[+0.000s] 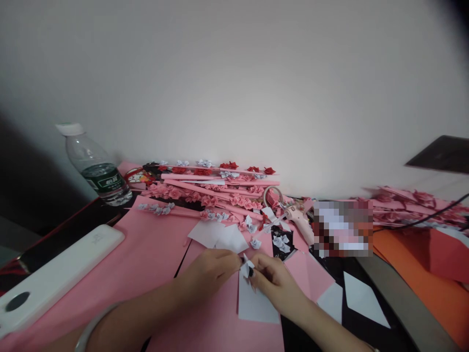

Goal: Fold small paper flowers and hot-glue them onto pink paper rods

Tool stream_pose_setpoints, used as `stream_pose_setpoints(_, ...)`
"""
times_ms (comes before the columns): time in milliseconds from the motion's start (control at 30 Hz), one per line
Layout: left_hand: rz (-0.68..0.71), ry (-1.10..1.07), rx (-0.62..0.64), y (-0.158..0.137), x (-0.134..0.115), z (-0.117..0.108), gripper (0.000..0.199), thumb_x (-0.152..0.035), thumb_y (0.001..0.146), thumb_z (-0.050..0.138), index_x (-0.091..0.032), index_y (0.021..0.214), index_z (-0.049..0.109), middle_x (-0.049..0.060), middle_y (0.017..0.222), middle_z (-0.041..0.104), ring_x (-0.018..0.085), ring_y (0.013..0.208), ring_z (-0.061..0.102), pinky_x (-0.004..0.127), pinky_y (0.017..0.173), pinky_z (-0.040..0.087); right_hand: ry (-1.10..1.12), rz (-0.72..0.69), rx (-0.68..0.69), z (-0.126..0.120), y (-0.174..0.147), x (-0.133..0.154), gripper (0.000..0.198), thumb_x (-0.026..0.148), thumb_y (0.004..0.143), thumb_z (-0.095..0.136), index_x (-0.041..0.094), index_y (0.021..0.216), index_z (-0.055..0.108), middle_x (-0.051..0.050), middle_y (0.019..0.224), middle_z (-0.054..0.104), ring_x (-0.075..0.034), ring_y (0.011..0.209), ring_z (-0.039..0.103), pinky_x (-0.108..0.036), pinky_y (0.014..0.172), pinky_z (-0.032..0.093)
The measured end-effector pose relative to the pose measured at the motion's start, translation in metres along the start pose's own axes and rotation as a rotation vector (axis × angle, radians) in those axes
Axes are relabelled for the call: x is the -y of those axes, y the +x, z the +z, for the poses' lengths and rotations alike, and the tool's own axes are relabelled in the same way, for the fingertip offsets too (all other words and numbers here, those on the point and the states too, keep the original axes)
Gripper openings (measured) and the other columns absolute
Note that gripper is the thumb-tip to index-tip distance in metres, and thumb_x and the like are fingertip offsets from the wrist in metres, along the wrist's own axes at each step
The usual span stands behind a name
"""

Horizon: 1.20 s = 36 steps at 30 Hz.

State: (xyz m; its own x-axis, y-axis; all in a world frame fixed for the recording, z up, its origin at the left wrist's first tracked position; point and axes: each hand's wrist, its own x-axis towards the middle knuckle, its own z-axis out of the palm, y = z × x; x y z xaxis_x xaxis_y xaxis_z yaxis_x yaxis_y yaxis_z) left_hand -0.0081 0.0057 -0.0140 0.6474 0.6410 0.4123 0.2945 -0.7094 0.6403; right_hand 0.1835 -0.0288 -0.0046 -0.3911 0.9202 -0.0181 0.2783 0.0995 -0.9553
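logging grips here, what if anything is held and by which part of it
A small folded white paper, held at its left side by the left hand, its right side by the right hand.

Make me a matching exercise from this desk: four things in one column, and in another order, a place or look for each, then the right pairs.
Things
1. Plastic bottle
2. Orange sheet
3. Small folded paper
4. Long device

Places and looks
A. Held between the left hand and the right hand
B. White, with a dark oval spot
C. Partly covered by a red sheet
D. Upright near the wall, with a white cap

Right pairs: 1-D, 2-C, 3-A, 4-B
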Motion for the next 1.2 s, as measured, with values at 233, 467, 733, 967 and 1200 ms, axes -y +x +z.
stream_pose_setpoints(233, -0.061, -0.066, -0.027, 0.001, -0.007, -0.003, 0.023, -0.016, 0.088, 0.039, -0.018, 0.078, 0.059, 0.002, 0.072, 0.063, 0.012, 0.066, 0.056, 0.022, 0.063, 0.043, 0.08, 0.024, -0.033, 0.0, 0.001, -0.004, 0.019, 0.027, 0.086, 0.048, 0.018, 0.07, 0.047, 0.005, 0.058, 0.044, -0.009, 0.052, 0.036, -0.022, 0.049, 0.026)
stream_pose_setpoints(467, -0.396, -0.528, -0.024, 0.008, -0.019, -0.005, 0.011, -0.023, 0.08, 0.055, -0.017, 0.088, 0.059, 0.003, 0.084, 0.065, 0.016, 0.081, 0.062, 0.025, 0.073, 0.048, -0.171, -0.052, -0.111, -0.004, 0.001, -0.006, 0.02, 0.02, 0.085, 0.046, 0.019, 0.065, 0.043, 0.006, 0.056, 0.036, -0.009, 0.052, 0.031, -0.022, 0.049, 0.025)
stream_pose_setpoints(733, -0.6, -0.663, 0.023, 0.01, -0.006, 0.004, 0.026, -0.023, 0.066, 0.071, -0.017, 0.091, 0.066, 0.001, 0.082, 0.069, 0.019, 0.083, 0.062, 0.026, 0.075, 0.047, -0.459, -0.191, -0.092, -0.002, -0.002, -0.01, 0.02, 0.013, 0.082, 0.046, 0.02, 0.066, 0.036, 0.005, 0.059, 0.039, -0.009, 0.053, 0.037, -0.022, 0.05, 0.026)
stream_pose_setpoints(967, -0.534, -0.553, 0.064, 0.013, -0.01, -0.002, 0.014, -0.022, 0.071, 0.067, -0.02, 0.083, 0.074, -0.001, 0.081, 0.071, 0.018, 0.081, 0.062, 0.022, 0.072, 0.045, -0.489, -0.203, -0.1, -0.003, -0.001, -0.009, 0.016, 0.013, 0.086, 0.042, 0.021, 0.071, 0.041, 0.004, 0.061, 0.044, -0.011, 0.054, 0.041, -0.022, 0.051, 0.029)
stream_pose_setpoints(1200, -0.509, -0.431, -0.009, 0.01, -0.01, 0.002, 0.015, -0.023, 0.074, 0.065, -0.019, 0.085, 0.074, 0.002, 0.082, 0.072, 0.018, 0.077, 0.062, 0.024, 0.069, 0.046, -0.543, -0.221, -0.077, -0.004, -0.003, -0.008, 0.015, 0.015, 0.088, 0.04, 0.021, 0.075, 0.042, 0.001, 0.065, 0.049, -0.013, 0.058, 0.045, -0.025, 0.054, 0.033)
